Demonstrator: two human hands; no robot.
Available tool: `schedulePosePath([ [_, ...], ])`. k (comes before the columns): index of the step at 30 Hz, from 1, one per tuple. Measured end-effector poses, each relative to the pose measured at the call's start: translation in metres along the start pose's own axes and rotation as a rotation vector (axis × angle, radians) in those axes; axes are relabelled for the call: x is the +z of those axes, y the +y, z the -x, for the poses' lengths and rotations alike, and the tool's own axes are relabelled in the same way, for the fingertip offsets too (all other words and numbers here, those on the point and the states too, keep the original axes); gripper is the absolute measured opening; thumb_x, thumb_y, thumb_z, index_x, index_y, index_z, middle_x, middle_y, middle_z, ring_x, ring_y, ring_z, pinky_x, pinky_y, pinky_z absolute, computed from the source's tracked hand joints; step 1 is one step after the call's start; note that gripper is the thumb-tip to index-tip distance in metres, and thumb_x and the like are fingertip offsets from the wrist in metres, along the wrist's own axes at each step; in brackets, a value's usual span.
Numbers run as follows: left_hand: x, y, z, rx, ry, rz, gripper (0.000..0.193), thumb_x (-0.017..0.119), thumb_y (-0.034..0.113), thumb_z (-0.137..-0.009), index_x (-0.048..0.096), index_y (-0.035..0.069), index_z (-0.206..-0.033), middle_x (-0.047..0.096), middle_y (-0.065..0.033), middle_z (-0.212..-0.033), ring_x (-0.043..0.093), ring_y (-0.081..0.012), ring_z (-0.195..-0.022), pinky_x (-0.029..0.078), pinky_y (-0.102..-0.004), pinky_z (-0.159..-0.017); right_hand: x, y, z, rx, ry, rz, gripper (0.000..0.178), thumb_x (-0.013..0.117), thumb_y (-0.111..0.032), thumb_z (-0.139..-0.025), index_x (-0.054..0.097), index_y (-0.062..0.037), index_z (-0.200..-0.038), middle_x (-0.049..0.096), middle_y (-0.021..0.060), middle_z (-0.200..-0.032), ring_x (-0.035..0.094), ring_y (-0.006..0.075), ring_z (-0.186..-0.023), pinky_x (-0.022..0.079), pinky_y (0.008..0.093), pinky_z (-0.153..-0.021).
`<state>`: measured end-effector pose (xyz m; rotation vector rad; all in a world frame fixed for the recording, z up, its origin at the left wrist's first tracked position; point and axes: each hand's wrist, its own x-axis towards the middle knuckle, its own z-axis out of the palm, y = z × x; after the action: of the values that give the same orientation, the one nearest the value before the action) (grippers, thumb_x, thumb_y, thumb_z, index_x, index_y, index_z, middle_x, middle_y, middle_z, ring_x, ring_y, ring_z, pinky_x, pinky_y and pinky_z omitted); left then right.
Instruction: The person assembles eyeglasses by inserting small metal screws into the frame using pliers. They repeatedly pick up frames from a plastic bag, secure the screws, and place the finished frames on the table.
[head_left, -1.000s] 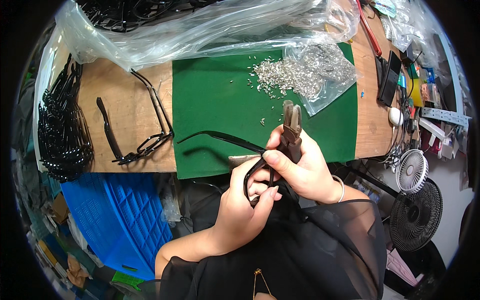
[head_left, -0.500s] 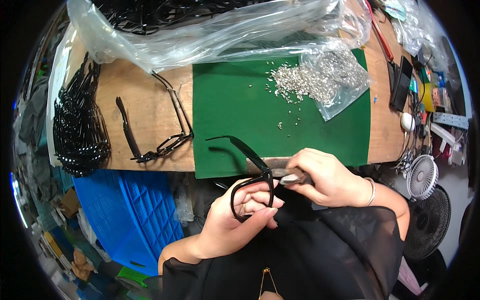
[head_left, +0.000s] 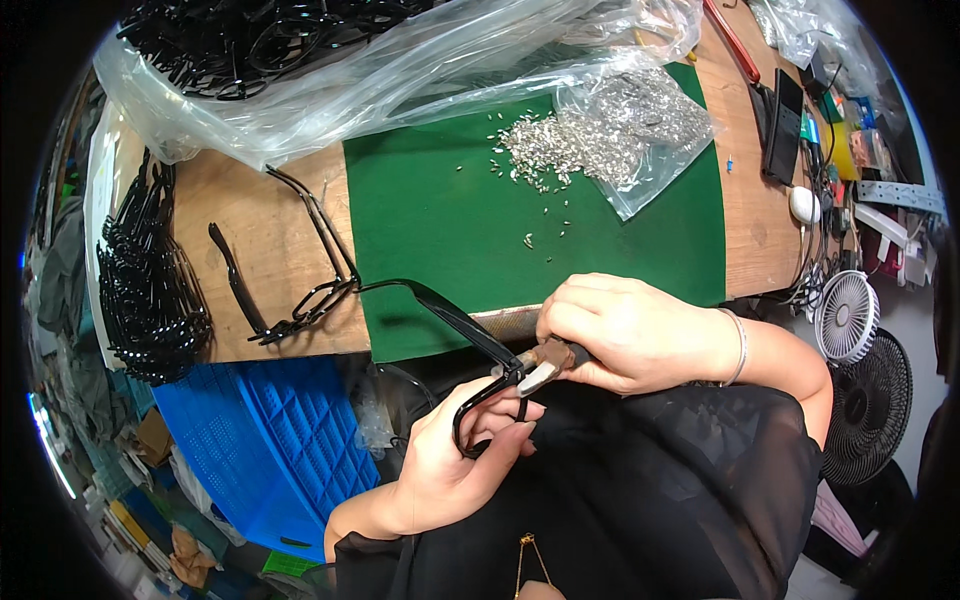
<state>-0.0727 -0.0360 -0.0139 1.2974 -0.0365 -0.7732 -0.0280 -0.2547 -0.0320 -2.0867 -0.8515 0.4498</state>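
Note:
A black eyeglass frame (head_left: 455, 315) is gripped in my left hand (head_left: 430, 470), its fingers curled around and through a lens rim. One temple of the frame sticks out up and left over the edge of the green mat (head_left: 430, 220). My right hand (head_left: 630, 335) is closed around a pair of pliers (head_left: 545, 365) with worn metal jaws. Those jaws meet the frame at the corner where temple and front join. Whether they pinch the hinge itself I cannot tell. Small silvery metal pieces (head_left: 535, 145) lie heaped on the mat, spilling from a clear bag (head_left: 640, 130).
On the wooden table, left of the mat, rests another black frame (head_left: 335, 285) beside a bundle of black temples (head_left: 150, 290). Plastic sheeting (head_left: 370, 85) covers the back. A blue crate (head_left: 290, 440) stands below left. A phone (head_left: 785, 125) and small fan (head_left: 845, 315) are at right.
The frame in my left hand has turned, so its lens rim now shows more edge-on. The pliers have come onto the frame's corner. The whole view has shifted slightly.

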Motion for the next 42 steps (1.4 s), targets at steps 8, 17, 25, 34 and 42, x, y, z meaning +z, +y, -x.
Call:
schedulePosePath([
  [8,0.008,0.0,-0.002,0.264,0.067,-0.673,0.03,0.061,-0.01,-0.068,0.051,-0.004,-0.096,0.058,-0.0168,-0.082,0.06,-0.0293,-0.067,0.049,-0.0292,-0.057,0.005,0.01,-0.004,-0.186,0.084,0.08,0.03,0.07,-0.022,-0.063,0.049,-0.0049,-0.078,0.051,0.0079,-0.069,0.054,0.0246,-0.066,0.044,0.0345,-0.061],
  [17,-0.023,-0.006,-0.025,0.445,-0.154,-0.79,0.031,0.062,-0.007,-0.07,0.051,-0.003,-0.099,0.058,-0.0154,-0.085,0.059,-0.0303,-0.07,0.048,-0.0313,-0.058,0.017,0.017,-0.005,-0.106,0.111,0.168,0.028,0.07,-0.016,-0.06,0.048,-0.0062,-0.073,0.05,0.0062,-0.069,0.053,0.0235,-0.068,0.043,0.0337,-0.063],
  [25,-0.056,-0.004,0.006,-0.024,0.099,-0.464,0.029,0.057,-0.003,-0.079,0.049,-0.006,-0.106,0.062,-0.0119,-0.092,0.059,-0.0106,-0.066,0.048,-0.0225,-0.061,0.019,0.028,-0.004,0.152,0.034,0.045,0.027,0.068,-0.016,-0.069,0.051,-0.0046,-0.086,0.051,0.009,-0.077,0.051,0.0275,-0.075,0.041,0.0353,-0.071],
  [34,-0.137,0.017,-0.037,0.327,0.38,-1.663,0.042,0.063,0.013,-0.073,0.05,0.004,-0.111,0.05,-0.0145,-0.101,0.047,-0.0326,-0.092,0.041,-0.0392,-0.079,0.021,0.027,-0.012,0.185,0.134,0.061,0.02,0.065,-0.013,-0.07,0.051,-0.0054,-0.081,0.051,0.0088,-0.074,0.051,0.0268,-0.071,0.042,0.0351,-0.065],
  [42,-0.161,0.052,-0.08,0.74,0.212,-1.314,0.06,0.072,0.027,-0.068,0.044,-0.002,-0.114,0.051,-0.0158,-0.103,0.052,-0.027,-0.092,0.043,-0.0332,-0.08,0.018,0.029,-0.003,0.242,0.148,0.021,0.018,0.064,-0.014,-0.072,0.051,-0.0055,-0.082,0.052,0.0104,-0.075,0.052,0.0275,-0.072,0.042,0.0363,-0.066],
])
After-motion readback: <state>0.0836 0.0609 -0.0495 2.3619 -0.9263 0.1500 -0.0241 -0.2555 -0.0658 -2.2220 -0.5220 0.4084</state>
